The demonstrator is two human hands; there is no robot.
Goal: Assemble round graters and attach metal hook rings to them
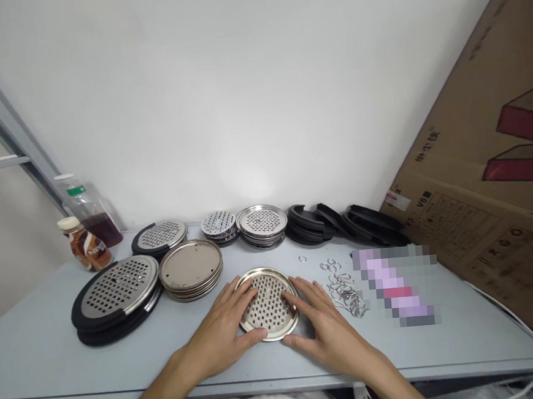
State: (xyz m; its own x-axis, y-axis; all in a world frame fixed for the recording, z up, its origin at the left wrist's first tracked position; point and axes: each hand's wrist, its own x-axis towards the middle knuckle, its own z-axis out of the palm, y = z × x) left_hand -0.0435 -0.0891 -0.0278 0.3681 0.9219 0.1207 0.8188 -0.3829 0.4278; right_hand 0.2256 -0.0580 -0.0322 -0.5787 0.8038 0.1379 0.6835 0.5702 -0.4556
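Observation:
A round perforated metal grater plate (267, 307) with a raised rim lies flat on the table in front of me. My left hand (225, 322) rests at its left edge, fingers stretched out and the thumb and fingertips on the plate. On the other side my right hand (320, 321) is spread, with a fingertip on the perforated surface and the thumb by the near rim. Neither hand wraps around the plate. Just right of my right hand lies a loose heap of small metal rings and clips (345, 295).
Left stand black-rimmed graters (121, 288), a stack of metal discs (191, 267) and two bottles (90, 247). Behind are perforated discs (218, 223), rimmed plates (263, 221) and black curved parts (307, 221). A cardboard box (480, 219) leans at right beside a blurred purple item (396, 287).

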